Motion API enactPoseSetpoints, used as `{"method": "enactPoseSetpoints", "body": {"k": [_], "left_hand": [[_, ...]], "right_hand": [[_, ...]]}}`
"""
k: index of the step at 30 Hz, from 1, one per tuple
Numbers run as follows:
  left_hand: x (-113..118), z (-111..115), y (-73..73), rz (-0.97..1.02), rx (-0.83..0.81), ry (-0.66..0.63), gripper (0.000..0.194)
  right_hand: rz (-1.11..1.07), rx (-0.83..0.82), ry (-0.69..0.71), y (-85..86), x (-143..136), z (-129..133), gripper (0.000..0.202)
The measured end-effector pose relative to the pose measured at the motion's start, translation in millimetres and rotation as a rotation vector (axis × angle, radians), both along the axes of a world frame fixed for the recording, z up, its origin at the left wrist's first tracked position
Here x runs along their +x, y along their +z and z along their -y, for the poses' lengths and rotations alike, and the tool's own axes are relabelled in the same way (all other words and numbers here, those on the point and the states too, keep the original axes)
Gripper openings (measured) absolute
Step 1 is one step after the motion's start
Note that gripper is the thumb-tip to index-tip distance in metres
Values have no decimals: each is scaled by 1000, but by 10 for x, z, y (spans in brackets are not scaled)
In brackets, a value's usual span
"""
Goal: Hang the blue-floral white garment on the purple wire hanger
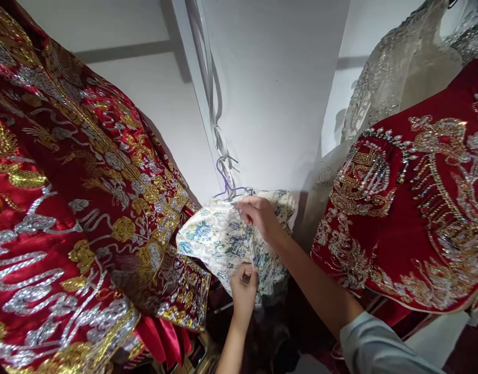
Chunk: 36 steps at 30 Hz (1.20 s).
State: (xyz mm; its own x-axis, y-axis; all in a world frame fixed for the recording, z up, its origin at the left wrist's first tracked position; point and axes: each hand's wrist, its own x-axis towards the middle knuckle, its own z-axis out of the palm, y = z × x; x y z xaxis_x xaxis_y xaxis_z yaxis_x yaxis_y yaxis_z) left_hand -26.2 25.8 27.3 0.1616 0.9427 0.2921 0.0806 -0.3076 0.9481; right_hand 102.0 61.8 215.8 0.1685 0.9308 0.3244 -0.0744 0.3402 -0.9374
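Note:
A white blouse (pixel 223 236) with blue and green flowers hangs on a thin purple hanger (pixel 225 176). The hanger's hook is caught on a twisted white strip (pixel 220 143). My right hand (pixel 260 215) is closed in a pinch at the blouse's neckline, close below the hanger. Lower down, my left hand (pixel 244 288) pinches the blouse's front edge, with the fingers curled in. The front edge runs between both hands. The fingertips hide the small part of cloth they grip.
On the left hangs a large red garment (pixel 118 197) with gold and silver embroidery. A red beaded garment (pixel 410 223) hangs at the right, with a sheer white beaded dress (pixel 382 78) behind it. A white wall (pixel 277 93) stands behind the blouse. Dark clutter lies below.

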Motion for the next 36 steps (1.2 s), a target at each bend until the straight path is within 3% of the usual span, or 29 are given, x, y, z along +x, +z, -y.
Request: {"method": "enactPoseSetpoints", "body": {"k": [2, 5, 7, 9, 11, 14, 18, 21, 22, 24, 26, 29, 32, 36], "left_hand": [[-62, -113, 272, 22, 64, 58, 25], [-150, -351, 869, 56, 260, 99, 35], [-168, -509, 1273, 0, 430, 80, 38], [-142, -621, 1587, -165, 593, 30, 29], [-89, -662, 1780, -276, 710, 11, 17], [-54, -622, 1888, -293, 797, 83, 17], [-317, -623, 1813, 2, 722, 480, 16], [-694, -743, 1526, 355, 477, 706, 16], [-809, -784, 1383, 495, 335, 706, 16], [-968, -828, 1059, 736, -50, 589, 21], [-1010, -805, 740, 861, -426, 503, 22], [-906, -662, 396, 949, -692, 461, 27], [-755, -484, 296, 941, -725, 399, 23], [-616, -283, 475, 891, -573, 106, 13]], "right_hand": [[25, -6, 18, -55, 9, 34, 23], [48, -7, 7, -89, 17, 112, 23], [81, 15, 11, -67, 22, 156, 25], [135, 41, -11, -46, 34, 158, 27], [196, 54, -75, -84, 52, 101, 26], [256, 22, -169, -334, 71, -41, 26], [242, -69, -138, -904, 39, -34, 29], [198, -171, -49, -1234, -18, 170, 29], [175, -194, -9, -1301, -36, 244, 29], [129, -216, 58, -1377, -60, 366, 28], [84, -224, 73, -1402, -64, 443, 25], [40, -240, 78, -1397, -34, 501, 21], [98, -280, 165, -1386, 5, 534, 22], [190, -343, 219, -1416, 15, 554, 29]]}}
